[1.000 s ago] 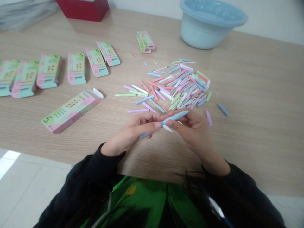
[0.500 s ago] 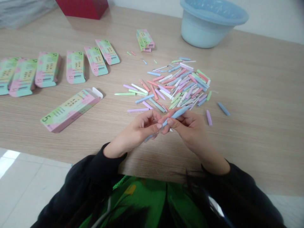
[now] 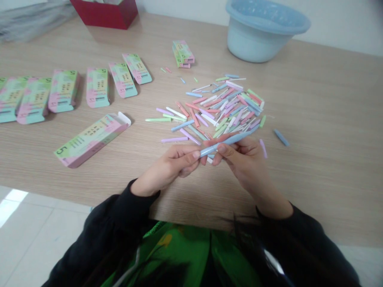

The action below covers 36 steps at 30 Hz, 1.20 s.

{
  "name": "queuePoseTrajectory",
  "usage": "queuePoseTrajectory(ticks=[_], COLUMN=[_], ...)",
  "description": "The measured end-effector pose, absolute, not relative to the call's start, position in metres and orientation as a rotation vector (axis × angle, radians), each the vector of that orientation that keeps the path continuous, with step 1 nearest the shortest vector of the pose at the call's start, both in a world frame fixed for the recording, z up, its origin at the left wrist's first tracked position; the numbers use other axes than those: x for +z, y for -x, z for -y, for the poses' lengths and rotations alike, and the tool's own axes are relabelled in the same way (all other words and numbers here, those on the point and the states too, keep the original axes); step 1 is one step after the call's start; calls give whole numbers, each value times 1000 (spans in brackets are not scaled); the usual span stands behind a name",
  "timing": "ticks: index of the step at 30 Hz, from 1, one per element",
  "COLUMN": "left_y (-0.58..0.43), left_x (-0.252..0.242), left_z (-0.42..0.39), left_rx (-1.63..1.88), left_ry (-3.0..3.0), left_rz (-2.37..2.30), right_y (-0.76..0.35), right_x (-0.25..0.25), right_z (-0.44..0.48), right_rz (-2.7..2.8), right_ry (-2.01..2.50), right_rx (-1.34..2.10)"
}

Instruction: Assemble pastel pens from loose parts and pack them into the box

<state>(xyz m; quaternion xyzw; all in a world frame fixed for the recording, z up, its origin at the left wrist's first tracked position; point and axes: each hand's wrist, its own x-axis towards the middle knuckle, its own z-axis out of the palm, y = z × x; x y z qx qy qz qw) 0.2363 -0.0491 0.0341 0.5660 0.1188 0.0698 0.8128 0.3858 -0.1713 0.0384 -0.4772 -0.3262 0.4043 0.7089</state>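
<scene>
A light blue pen (image 3: pixel 236 138) is held slanting between my two hands, its right end higher in the picture. My left hand (image 3: pixel 176 161) pinches its lower left end between thumb and fingers. Farther along, my right hand (image 3: pixel 241 157) is closed round the middle, with the thumb on top. Small white and blue ends (image 3: pixel 210 158) show below the pen between the hands; whether they are held is unclear. Just beyond the hands lies a loose pile of pastel pen parts (image 3: pixel 230 101) in blue, pink, purple, green and white.
On the left, an open-ended pastel carton (image 3: pixel 92 139) lies in front of a row of similar cartons (image 3: pixel 97 87). A small stack of cartons (image 3: pixel 183 52) is farther back. At the back stand a blue basin (image 3: pixel 260 38) and a red box (image 3: pixel 107 15). One blue piece (image 3: pixel 281 137) lies to the right.
The blue pen has shifted right and slightly up between my hands. My left hand now pinches its end, which earlier stuck out below the fingers. The view has tilted slightly.
</scene>
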Motion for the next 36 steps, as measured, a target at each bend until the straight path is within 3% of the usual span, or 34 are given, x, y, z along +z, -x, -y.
queuePoseTrajectory(ticks=[12, 21, 36], left_y=[-228, -225, -230], left_x=[44, 46, 43], left_z=[54, 49, 54], left_rx=[484, 267, 301], left_ry=[-1805, -1423, -1346], left_rz=[-261, -121, -91], right_y=[-371, -384, -385], right_x=[41, 59, 68], right_z=[174, 165, 167], right_rz=[713, 972, 1006], right_ry=[1147, 1209, 1245], right_rx=[888, 875, 801])
